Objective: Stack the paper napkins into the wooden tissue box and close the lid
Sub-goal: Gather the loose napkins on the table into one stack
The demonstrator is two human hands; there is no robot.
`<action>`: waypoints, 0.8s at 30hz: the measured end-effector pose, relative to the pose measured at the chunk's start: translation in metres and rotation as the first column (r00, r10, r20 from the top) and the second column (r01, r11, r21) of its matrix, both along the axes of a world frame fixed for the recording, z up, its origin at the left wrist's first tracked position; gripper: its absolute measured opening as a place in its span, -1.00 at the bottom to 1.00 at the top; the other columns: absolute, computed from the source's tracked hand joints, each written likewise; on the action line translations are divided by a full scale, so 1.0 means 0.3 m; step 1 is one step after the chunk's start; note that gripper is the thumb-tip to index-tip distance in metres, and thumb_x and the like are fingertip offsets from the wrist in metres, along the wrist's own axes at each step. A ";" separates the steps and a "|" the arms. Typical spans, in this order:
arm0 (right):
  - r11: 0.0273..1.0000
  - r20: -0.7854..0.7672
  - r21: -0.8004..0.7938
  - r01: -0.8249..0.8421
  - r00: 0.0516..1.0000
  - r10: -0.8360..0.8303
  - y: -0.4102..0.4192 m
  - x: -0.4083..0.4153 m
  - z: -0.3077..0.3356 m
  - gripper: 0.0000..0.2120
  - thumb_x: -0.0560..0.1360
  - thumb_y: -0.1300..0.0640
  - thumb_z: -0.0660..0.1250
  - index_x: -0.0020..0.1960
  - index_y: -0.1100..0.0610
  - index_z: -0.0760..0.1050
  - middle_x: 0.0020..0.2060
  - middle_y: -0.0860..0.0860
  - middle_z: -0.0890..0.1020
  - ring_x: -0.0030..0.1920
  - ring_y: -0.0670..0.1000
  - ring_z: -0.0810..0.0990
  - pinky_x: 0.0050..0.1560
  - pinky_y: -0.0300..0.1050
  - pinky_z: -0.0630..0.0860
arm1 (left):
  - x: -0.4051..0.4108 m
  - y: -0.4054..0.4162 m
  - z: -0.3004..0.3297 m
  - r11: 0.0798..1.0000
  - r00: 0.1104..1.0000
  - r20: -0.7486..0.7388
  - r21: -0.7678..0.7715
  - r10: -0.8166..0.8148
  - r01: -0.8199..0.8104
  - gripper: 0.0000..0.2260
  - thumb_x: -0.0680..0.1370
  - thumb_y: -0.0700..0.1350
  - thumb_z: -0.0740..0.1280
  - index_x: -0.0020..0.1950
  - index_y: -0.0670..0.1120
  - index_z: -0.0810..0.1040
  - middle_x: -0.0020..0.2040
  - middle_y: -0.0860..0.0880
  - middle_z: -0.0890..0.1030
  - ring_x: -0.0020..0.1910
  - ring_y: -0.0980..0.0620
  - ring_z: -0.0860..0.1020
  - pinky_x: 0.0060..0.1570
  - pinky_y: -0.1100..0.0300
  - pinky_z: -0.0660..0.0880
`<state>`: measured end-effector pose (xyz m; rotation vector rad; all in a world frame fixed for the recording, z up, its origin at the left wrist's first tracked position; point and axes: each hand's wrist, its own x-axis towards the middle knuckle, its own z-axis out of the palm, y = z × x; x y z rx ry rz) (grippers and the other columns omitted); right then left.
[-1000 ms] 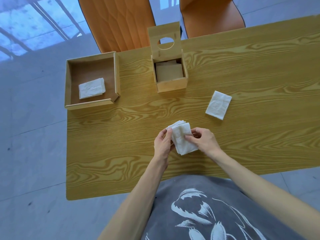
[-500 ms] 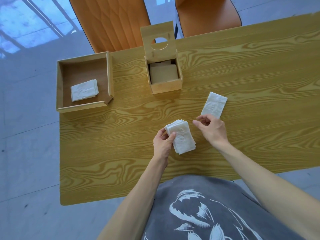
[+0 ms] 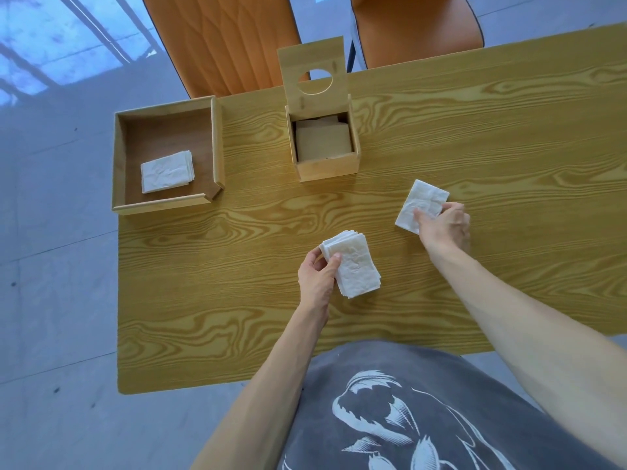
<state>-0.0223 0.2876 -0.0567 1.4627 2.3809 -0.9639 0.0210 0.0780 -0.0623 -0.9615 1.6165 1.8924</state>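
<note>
Napkins are in three places on the bench (image 3: 237, 317). One stack of napkins (image 3: 354, 264) lies near the middle of the bench, toward the person, and the left hand (image 3: 317, 276) has its grip closed on the left edge of this stack, with the thumb on top and the other fingers under it or beside it. A single folded napkin (image 3: 422, 205) lies to the right, apart from the stack. The right hand (image 3: 444, 227) rests on its lower right corner; the fingertips press the paper, and the fingers seem to pinch its edge, but I cannot tell for sure if the napkin is lifted or only touched.

Behind these, at the far side of the bench, stands the wooden tissue box (image 3: 325, 164). Its lid (image 3: 314, 76) is open and stands upright at the back, with a round hole in it. Inside the box a flat brownish plate or sheet is visible; I cannot tell what it is.

To the left of the box, well apart from it, a shallow wooden tray (image 3: 217, 144) holds a small pile of napkins (image 3: 167, 171) near its front. Two orange chairs (image 3: 224, 39) stand behind the bench. The person wears a grey shirt (image 3: 390, 418) with a white print.
</note>
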 end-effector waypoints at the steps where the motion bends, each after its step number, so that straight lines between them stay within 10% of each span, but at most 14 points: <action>1: 1.000 0.005 -0.007 0.007 1.000 -0.007 0.002 -0.003 -0.001 -0.45 0.48 -0.15 0.41 0.33 0.10 0.36 0.30 0.11 0.46 0.20 0.18 0.55 0.11 0.06 0.48 | 0.001 -0.002 -0.001 1.000 1.000 -0.003 -0.001 0.001 -0.001 -0.76 0.56 -0.24 0.39 0.20 -0.04 0.51 0.01 -0.03 0.70 0.08 -0.08 0.67 0.20 -0.11 0.57; 11: 0.998 0.011 -0.054 0.032 0.999 -0.032 -0.012 0.024 0.000 -0.59 0.43 -0.05 0.46 0.19 0.12 0.53 0.26 0.12 0.45 0.18 0.16 0.53 0.09 0.02 0.50 | 0.022 -0.021 0.000 1.000 1.000 -0.012 -0.005 -0.002 0.002 -0.74 0.57 -0.25 0.38 0.24 -0.08 0.50 0.03 -0.05 0.69 0.05 -0.07 0.66 0.20 -0.09 0.57; 19: 0.983 -0.280 -0.147 -0.111 0.958 0.067 -0.055 0.112 0.024 -0.72 0.50 0.10 0.44 0.17 0.17 0.58 -0.05 0.03 0.67 -0.02 0.04 0.65 0.01 -0.07 0.57 | 0.050 -0.060 0.003 0.999 1.000 -0.005 -0.034 0.013 -0.013 -0.76 0.60 -0.19 0.35 0.26 -0.12 0.51 0.00 -0.03 0.68 0.09 -0.09 0.65 0.24 -0.14 0.55; 24: 0.827 -0.375 -0.500 -0.255 0.925 0.059 -0.096 0.188 0.043 -0.78 0.50 0.17 0.47 0.13 0.15 0.59 -0.04 0.06 0.71 -0.13 -0.06 0.69 -0.16 -0.24 0.62 | 0.059 -0.069 0.005 0.999 1.000 0.005 -0.027 0.017 -0.017 -0.82 0.60 -0.15 0.35 0.20 -0.09 0.53 0.01 -0.06 0.68 0.05 -0.08 0.65 0.23 -0.16 0.54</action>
